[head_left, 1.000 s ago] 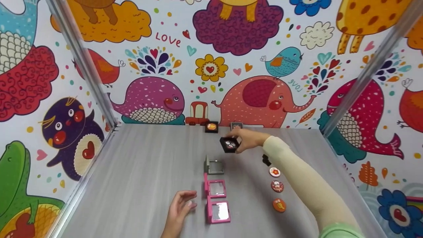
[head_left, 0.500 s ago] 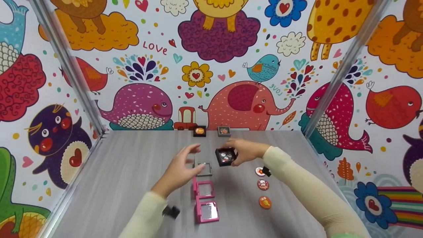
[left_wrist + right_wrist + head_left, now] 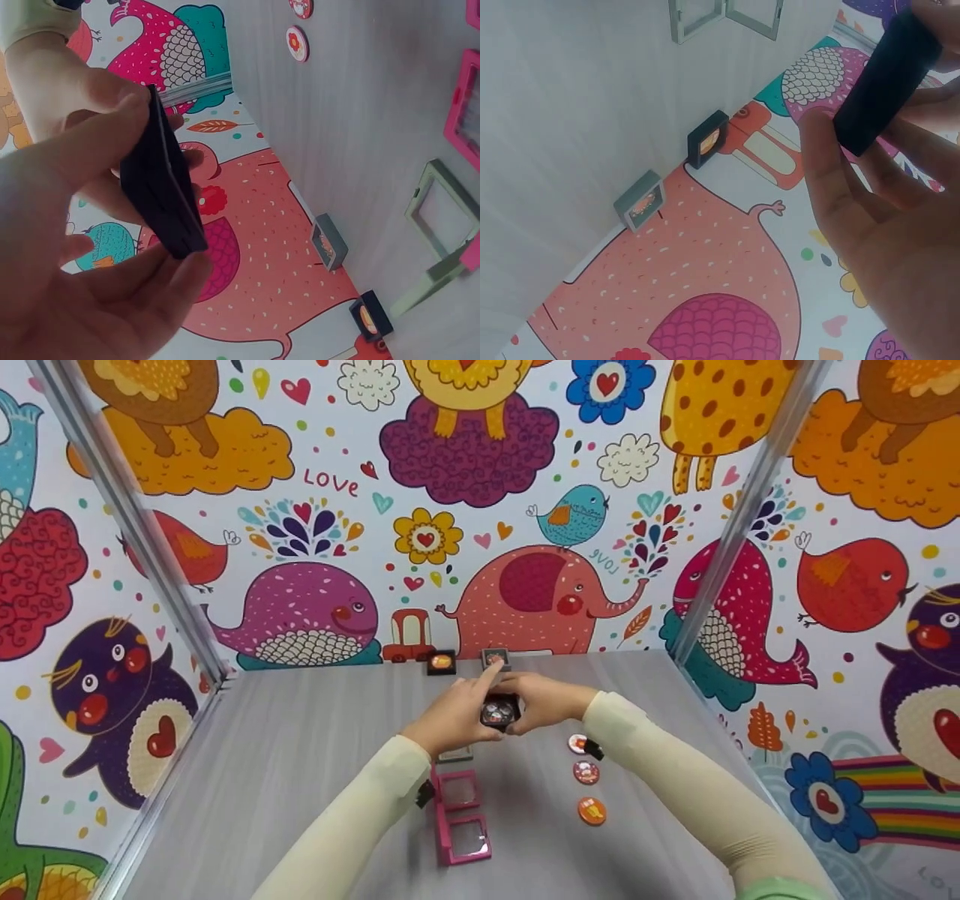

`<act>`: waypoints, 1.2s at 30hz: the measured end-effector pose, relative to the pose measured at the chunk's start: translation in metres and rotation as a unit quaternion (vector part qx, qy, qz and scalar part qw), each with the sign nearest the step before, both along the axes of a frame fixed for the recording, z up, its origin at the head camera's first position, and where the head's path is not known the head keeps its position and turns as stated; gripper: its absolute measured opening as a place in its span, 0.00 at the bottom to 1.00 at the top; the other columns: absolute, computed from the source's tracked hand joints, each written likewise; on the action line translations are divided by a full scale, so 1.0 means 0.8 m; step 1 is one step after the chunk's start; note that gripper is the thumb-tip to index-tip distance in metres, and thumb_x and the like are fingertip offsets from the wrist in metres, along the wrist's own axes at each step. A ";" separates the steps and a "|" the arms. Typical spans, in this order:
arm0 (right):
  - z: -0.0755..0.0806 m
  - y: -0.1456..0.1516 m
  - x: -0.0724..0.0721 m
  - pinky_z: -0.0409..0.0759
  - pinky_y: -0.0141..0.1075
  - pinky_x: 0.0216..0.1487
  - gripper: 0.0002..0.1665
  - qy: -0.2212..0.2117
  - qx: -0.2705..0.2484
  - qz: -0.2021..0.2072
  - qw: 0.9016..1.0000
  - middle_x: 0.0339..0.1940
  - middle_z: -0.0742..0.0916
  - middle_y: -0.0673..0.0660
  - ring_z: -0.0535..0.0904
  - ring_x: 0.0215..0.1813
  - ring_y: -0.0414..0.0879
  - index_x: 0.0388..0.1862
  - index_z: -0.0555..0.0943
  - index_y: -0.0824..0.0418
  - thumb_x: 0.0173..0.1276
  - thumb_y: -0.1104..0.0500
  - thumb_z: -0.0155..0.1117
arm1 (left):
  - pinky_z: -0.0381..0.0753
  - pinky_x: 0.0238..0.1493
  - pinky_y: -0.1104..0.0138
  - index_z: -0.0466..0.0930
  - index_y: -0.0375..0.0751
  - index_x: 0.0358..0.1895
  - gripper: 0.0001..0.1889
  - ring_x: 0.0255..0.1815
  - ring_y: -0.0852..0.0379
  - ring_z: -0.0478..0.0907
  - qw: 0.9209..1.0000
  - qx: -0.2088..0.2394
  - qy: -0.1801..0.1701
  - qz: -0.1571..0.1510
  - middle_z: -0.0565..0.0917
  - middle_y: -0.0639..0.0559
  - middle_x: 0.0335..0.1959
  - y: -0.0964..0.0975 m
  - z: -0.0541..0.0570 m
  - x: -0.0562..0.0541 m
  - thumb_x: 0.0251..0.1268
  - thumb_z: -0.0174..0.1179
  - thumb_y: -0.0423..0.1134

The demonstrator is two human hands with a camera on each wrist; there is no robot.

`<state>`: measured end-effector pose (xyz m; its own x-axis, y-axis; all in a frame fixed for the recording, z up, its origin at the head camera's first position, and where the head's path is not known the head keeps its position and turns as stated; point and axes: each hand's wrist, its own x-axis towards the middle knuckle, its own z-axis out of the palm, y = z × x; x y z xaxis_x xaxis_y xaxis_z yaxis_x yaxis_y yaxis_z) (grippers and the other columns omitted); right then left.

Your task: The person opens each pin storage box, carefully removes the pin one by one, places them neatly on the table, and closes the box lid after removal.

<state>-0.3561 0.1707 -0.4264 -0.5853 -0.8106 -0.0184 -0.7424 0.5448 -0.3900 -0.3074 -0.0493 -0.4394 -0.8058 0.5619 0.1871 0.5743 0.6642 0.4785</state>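
Both hands hold a small black square frame with a patterned round badge inside, raised over the middle of the table. My left hand grips its left side, index finger pointing up and away. From the other side, my right hand holds it between thumb and fingers. In the left wrist view the black frame appears nearly edge-on, the left thumb at its upper end and fingertips at its lower corner. The right wrist view shows its dark side by the right fingers.
By the back wall stand a black frame with an orange badge and a grey frame. An opened grey frame, partly behind the left hand, and two opened pink frames line the middle. Three round badges lie at right.
The left hand has risen from the near table to the black frame and taken hold of it. The right hand keeps its grip, and the head view has shifted.
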 end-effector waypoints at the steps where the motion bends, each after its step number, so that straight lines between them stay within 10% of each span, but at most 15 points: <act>1: 0.000 0.001 0.001 0.79 0.44 0.71 0.41 0.001 -0.001 -0.005 1.000 0.72 0.82 0.56 0.80 0.68 0.49 0.76 0.79 0.60 0.65 0.61 0.82 | 0.79 0.70 0.52 0.48 0.50 0.90 0.62 0.67 0.43 0.77 1.000 -0.006 -0.001 0.000 0.81 0.42 0.71 0.001 0.001 -0.002 0.61 0.83 0.48; 7: 0.004 0.012 0.005 0.84 0.49 0.65 0.39 -0.024 -0.066 -0.031 0.997 0.75 0.81 0.56 0.79 0.69 0.53 0.79 0.77 0.59 0.71 0.58 0.79 | 0.82 0.67 0.52 0.52 0.49 0.90 0.59 0.66 0.45 0.76 1.000 -0.013 -0.012 0.006 0.81 0.44 0.71 0.000 0.010 -0.009 0.61 0.83 0.48; 10: -0.004 0.021 0.007 0.85 0.52 0.64 0.34 -0.104 -0.191 -0.088 0.972 0.75 0.81 0.57 0.80 0.69 0.56 0.80 0.75 0.58 0.78 0.55 0.73 | 0.81 0.68 0.52 0.57 0.46 0.88 0.56 0.67 0.46 0.74 1.000 0.007 -0.012 0.015 0.79 0.45 0.73 -0.004 0.017 -0.010 0.62 0.83 0.48; 13: -0.029 0.024 0.012 0.83 0.57 0.65 0.28 -0.243 -0.376 -0.146 0.882 0.74 0.80 0.60 0.80 0.69 0.60 0.79 0.74 0.60 0.86 0.54 0.62 | 0.81 0.67 0.54 0.63 0.43 0.85 0.52 0.66 0.48 0.72 1.000 0.025 -0.007 0.015 0.79 0.46 0.74 -0.004 0.022 -0.012 0.62 0.83 0.48; 18: -0.079 0.011 0.029 0.78 0.63 0.69 0.29 -0.458 -0.574 -0.130 0.666 0.80 0.72 0.65 0.77 0.72 0.62 0.85 0.63 0.59 0.93 0.52 0.45 | 0.78 0.69 0.56 0.68 0.40 0.82 0.46 0.64 0.49 0.71 0.999 0.032 0.002 -0.011 0.78 0.45 0.74 0.002 0.030 -0.012 0.64 0.81 0.46; 25: -0.105 -0.011 0.049 0.81 0.57 0.68 0.37 -0.556 -0.686 -0.048 0.467 0.78 0.72 0.65 0.78 0.71 0.60 0.90 0.47 0.53 0.92 0.50 0.47 | 0.77 0.70 0.53 0.71 0.40 0.81 0.41 0.69 0.46 0.68 0.999 0.008 0.017 -0.039 0.74 0.44 0.76 0.009 0.033 -0.004 0.69 0.78 0.46; 27: -0.106 -0.017 0.053 0.85 0.54 0.62 0.35 -0.567 -0.703 -0.041 0.428 0.74 0.76 0.66 0.80 0.68 0.60 0.88 0.51 0.51 0.91 0.51 0.50 | 0.77 0.70 0.53 0.70 0.39 0.81 0.41 0.69 0.45 0.68 0.999 -0.003 0.024 -0.038 0.73 0.43 0.75 0.012 0.035 -0.002 0.69 0.77 0.47; 30: -0.107 -0.025 0.058 0.87 0.51 0.57 0.30 -0.571 -0.717 -0.034 0.397 0.70 0.80 0.65 0.82 0.64 0.59 0.82 0.59 0.50 0.89 0.53 0.54 | 0.79 0.68 0.56 0.71 0.38 0.80 0.42 0.68 0.47 0.68 0.999 -0.021 0.031 -0.030 0.74 0.43 0.73 0.017 0.039 -0.001 0.68 0.78 0.50; 36: -0.109 -0.033 0.061 0.85 0.51 0.61 0.32 -0.577 -0.725 -0.002 0.377 0.70 0.78 0.66 0.80 0.66 0.59 0.79 0.61 0.53 0.83 0.63 0.62 | 0.82 0.62 0.62 0.78 0.39 0.73 0.38 0.63 0.52 0.69 0.999 -0.032 0.026 -0.013 0.76 0.47 0.66 0.021 0.046 0.003 0.64 0.79 0.52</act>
